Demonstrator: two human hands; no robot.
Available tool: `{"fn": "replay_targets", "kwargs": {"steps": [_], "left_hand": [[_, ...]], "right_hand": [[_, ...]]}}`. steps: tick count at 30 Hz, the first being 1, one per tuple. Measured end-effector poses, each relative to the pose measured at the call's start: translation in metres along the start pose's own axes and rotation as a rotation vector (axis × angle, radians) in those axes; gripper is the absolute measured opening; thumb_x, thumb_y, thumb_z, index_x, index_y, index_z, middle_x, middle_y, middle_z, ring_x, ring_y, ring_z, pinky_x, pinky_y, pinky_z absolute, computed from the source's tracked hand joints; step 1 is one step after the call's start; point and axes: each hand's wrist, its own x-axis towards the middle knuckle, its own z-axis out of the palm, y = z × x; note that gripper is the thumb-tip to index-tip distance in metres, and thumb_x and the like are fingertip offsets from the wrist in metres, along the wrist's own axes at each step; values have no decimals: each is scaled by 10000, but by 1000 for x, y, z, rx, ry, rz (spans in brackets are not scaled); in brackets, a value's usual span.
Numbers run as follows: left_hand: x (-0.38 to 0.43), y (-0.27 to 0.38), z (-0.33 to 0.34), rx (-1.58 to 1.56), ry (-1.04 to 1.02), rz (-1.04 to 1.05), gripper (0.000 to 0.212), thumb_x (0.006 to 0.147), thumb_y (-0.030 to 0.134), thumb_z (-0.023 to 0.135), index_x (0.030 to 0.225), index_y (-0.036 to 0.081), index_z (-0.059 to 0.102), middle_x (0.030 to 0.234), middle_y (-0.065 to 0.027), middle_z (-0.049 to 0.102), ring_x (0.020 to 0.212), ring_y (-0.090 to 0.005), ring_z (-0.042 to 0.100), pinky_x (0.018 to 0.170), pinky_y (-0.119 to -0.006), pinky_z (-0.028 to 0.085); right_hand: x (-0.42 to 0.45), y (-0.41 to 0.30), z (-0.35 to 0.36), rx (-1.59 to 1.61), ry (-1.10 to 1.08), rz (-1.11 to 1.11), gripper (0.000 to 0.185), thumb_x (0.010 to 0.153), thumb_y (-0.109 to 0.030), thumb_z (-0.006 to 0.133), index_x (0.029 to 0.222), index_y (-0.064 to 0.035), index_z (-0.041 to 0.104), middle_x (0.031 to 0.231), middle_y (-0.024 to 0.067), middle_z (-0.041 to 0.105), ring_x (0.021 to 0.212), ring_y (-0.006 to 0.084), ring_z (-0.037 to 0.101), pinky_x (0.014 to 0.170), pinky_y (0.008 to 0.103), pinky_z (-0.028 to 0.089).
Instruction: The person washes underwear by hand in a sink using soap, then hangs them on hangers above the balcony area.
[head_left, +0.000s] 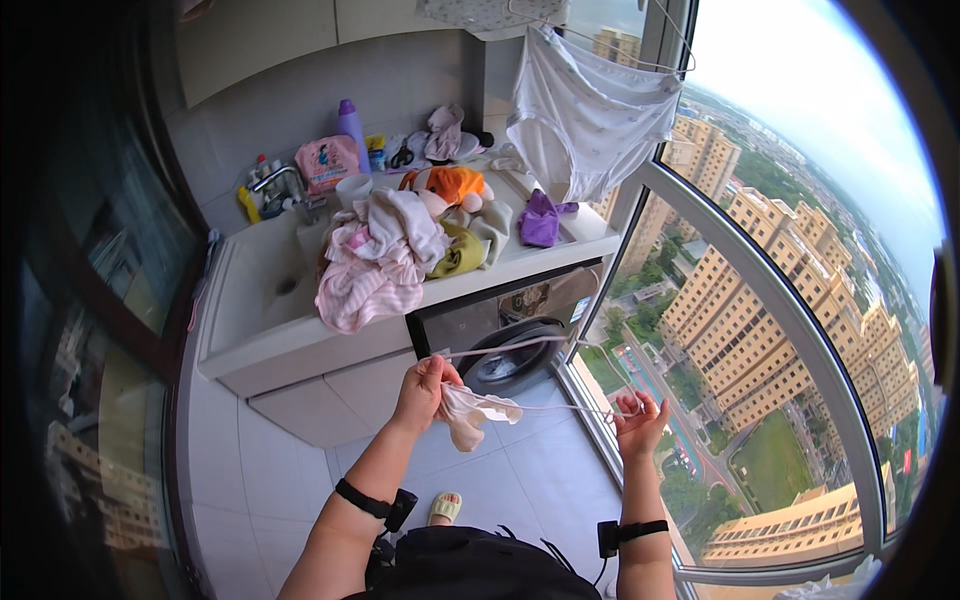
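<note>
A thin pale pink clothes hanger (559, 408) stretches between my two hands above the tiled floor. My left hand (426, 394) grips its left end together with a small, crumpled cream cloth item (469, 420), which hangs below the fingers. At the other end, my right hand (641, 427) has its fingers curled on the hanger; the thumb and some fingers stand apart. Part of the cloth is hidden inside my left hand. Behind the hanger is the dark round door (514, 356) of a front-loading washing machine.
A pile of pink and white laundry (382, 255) lies over the edge of a sink counter (247, 322). An orange plush toy (454, 186) and a purple cloth (541, 219) lie on the counter. White underwear (592, 112) hangs before tall windows. A slippered foot (445, 508) stands below.
</note>
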Motion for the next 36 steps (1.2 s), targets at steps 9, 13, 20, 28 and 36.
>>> {"fn": "replay_targets", "kwargs": {"steps": [9, 13, 20, 28, 36], "left_hand": [[-135, -3, 54, -236, 365, -74, 582, 870, 535, 394, 637, 20, 533, 631, -50, 524, 613, -127, 500, 587, -263, 434], [-166, 16, 51, -109, 485, -10, 591, 875, 530, 388, 632, 15, 544, 628, -45, 523, 611, -127, 496, 581, -261, 425], [-187, 30, 33, -182, 359, 45, 638, 836, 592, 381, 611, 19, 549, 601, -54, 532, 571, -141, 512, 536, -271, 429], [-169, 46, 5, -129, 290, 101, 600, 834, 596, 385, 659, 47, 556, 548, -34, 507, 362, -90, 418, 297, -223, 293], [-186, 36, -16, -102, 210, 23, 576, 850, 565, 391, 670, 47, 565, 562, -31, 518, 381, -88, 435, 305, -215, 303]], "right_hand": [[-61, 80, -10, -925, -962, 576, 466, 871, -298, 533, 1261, -61, 436, 1227, 118, 470, 1096, 209, 474, 858, 338, 438], [-77, 126, -22, -909, -1335, 598, 489, 842, -283, 587, 1257, -67, 444, 1149, 103, 520, 962, 201, 542, 801, 303, 450], [-113, 126, 0, -1057, -1197, 528, 609, 837, -471, 515, 1306, -105, 382, 1212, 120, 478, 1049, 248, 520, 824, 322, 457], [-132, 161, 0, -887, -1437, 501, 459, 817, -347, 597, 1158, -52, 517, 1005, 63, 578, 915, 161, 548, 793, 291, 454], [-104, 137, -19, -1335, -1095, 248, 355, 727, -167, 593, 1067, -67, 594, 922, 112, 632, 787, 210, 609, 734, 308, 475]]}}
